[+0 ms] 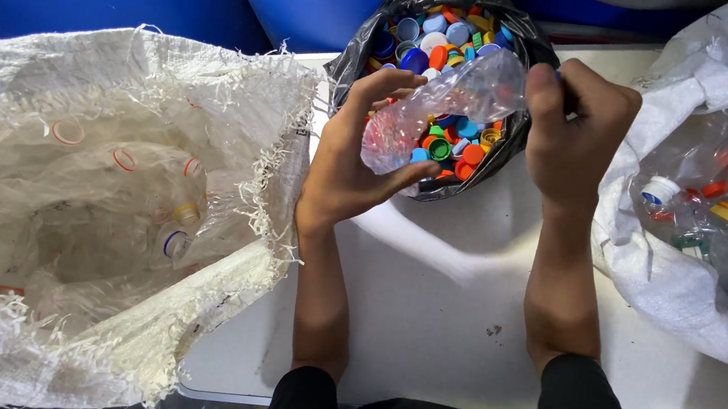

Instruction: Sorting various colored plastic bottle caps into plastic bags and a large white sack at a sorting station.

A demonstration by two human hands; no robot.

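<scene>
Progress: we judge sorting midway, black bag (509, 147) at 12 o'clock heaped with caps (453, 142) | left hand (354, 164) cups crumpled clear bottle (452, 103); right hand (577, 131) fists its neck end | 9 o'clock woven sack (109, 314) holds capless bottles; 3 o'clock sack (665, 275) still capped ones.

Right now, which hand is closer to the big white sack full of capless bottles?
Left. The left hand grips the clear bottle beside that sack; the right hand is farther away, at the bottle's neck.

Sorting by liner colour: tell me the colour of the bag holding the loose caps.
Black bag, seen in the head view, behind the clear bottle.
</scene>
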